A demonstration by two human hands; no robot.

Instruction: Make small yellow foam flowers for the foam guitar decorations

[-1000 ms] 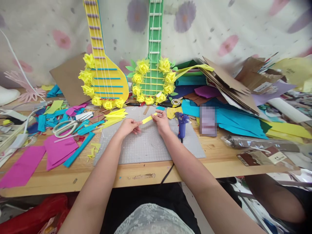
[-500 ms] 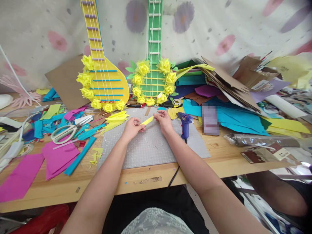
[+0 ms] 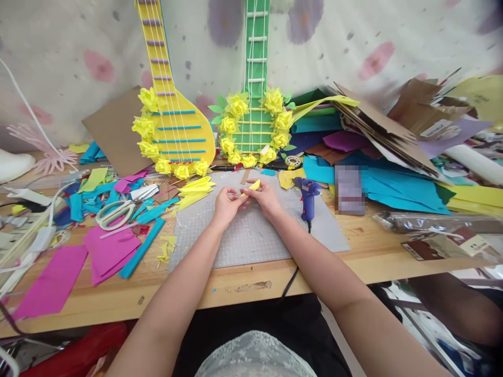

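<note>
A small yellow paper strip (image 3: pixel 251 187) is pinched between my two hands, above the grey cutting mat (image 3: pixel 251 241). My left hand (image 3: pixel 228 205) grips its lower left end, and my right hand (image 3: pixel 265 197) closes on it from the right. The fingertips of both hands nearly meet, so part of the strip is hidden. Pointed yellow paper pieces (image 3: pixel 195 192) lie at the mat's back left. On the right side of the mat, a blue glue gun (image 3: pixel 308 196) stands with its cable running toward me.
Behind the mat lean a yellow lute-shaped craft (image 3: pixel 186 123) and a green one (image 3: pixel 255 112), both trimmed with yellow paper flowers. Scissors (image 3: pixel 116 213), magenta paper (image 3: pixel 112 251) and teal strips lie left. Blue paper sheets (image 3: pixel 401 191) and cardboard (image 3: pixel 387 131) are piled right.
My hands have come closer together, and less of the yellow strip shows between them. The whole view has shifted slightly, with things appearing farther right.
</note>
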